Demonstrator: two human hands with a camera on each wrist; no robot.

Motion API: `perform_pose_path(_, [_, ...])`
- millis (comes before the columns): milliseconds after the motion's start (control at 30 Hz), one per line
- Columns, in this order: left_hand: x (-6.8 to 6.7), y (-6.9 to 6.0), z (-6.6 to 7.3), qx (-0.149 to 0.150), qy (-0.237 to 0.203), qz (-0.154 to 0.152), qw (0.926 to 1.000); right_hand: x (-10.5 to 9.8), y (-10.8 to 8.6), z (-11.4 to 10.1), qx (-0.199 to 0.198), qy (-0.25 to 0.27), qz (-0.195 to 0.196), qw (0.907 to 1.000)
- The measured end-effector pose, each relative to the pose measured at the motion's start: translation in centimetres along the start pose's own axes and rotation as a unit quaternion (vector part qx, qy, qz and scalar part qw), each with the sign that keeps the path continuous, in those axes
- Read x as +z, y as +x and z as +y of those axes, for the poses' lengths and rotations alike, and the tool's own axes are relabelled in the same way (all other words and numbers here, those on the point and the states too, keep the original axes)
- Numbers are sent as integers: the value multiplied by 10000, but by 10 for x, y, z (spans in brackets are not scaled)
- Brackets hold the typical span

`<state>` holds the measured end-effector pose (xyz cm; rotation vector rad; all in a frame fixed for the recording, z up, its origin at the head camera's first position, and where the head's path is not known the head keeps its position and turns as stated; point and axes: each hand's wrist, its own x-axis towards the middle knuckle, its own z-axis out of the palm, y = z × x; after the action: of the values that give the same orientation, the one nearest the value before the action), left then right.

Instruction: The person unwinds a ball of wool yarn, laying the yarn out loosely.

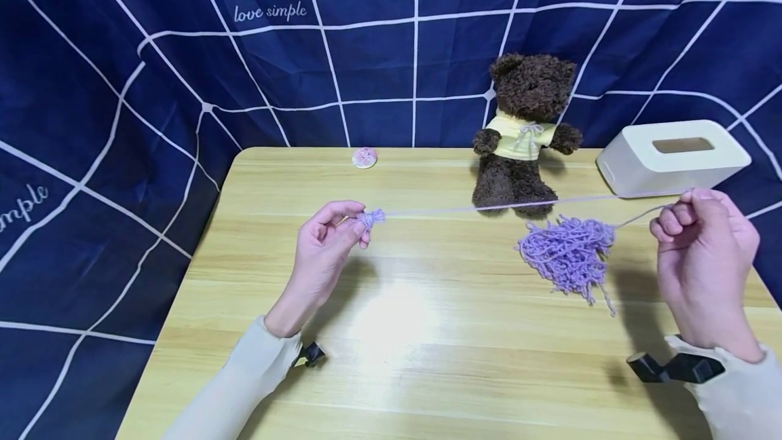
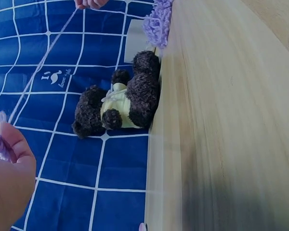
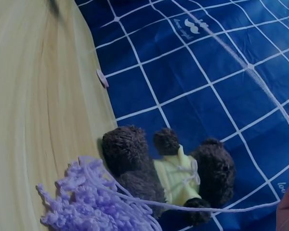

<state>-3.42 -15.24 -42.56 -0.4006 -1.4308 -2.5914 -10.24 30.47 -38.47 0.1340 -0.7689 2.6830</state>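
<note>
My left hand (image 1: 326, 250) pinches a small wound bundle of purple yarn (image 1: 370, 218) between thumb and fingers, above the table's left half. From that bundle a strand of yarn (image 1: 501, 207) runs nearly straight across to my right hand (image 1: 709, 257), which grips it with curled fingers. A loose pile of purple yarn (image 1: 568, 254) lies on the table, left of the right hand. A slacker strand (image 3: 231, 210) leads from this pile up to the same hand. In the right wrist view only a bit of the right hand (image 3: 288, 211) shows at the edge.
A brown teddy bear (image 1: 528, 134) in a yellow top sits at the table's back edge. To its right stands a white tissue box (image 1: 672, 155). A round pink-and-white disc (image 1: 364, 157) lies near the back edge. Blue curtains with white grid lines (image 1: 379, 60) enclose the table.
</note>
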Motion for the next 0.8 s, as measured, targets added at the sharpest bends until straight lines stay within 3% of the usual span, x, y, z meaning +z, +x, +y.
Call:
perform_pose_path(267, [-1, 2, 0, 213, 380, 251, 9987, -5, 10, -13, -149, 330, 448, 9983])
perform_pose_path(533, [-2, 2, 1, 236, 484, 432, 9976, -15, 21, -30, 292, 959, 807, 9917])
perform_pose_path(633, [-1, 2, 2, 249, 454, 463, 9976, -20, 25, -32, 427, 690, 1076, 9909])
perform_pose_path(733, [0, 2, 3, 260, 459, 466, 9975, -24, 28, -32, 746, -160, 1209, 9897])
perform_pose_path(800, [1, 2, 3, 265, 477, 481, 9974, -25, 27, -28, 1093, -816, 1065, 9849])
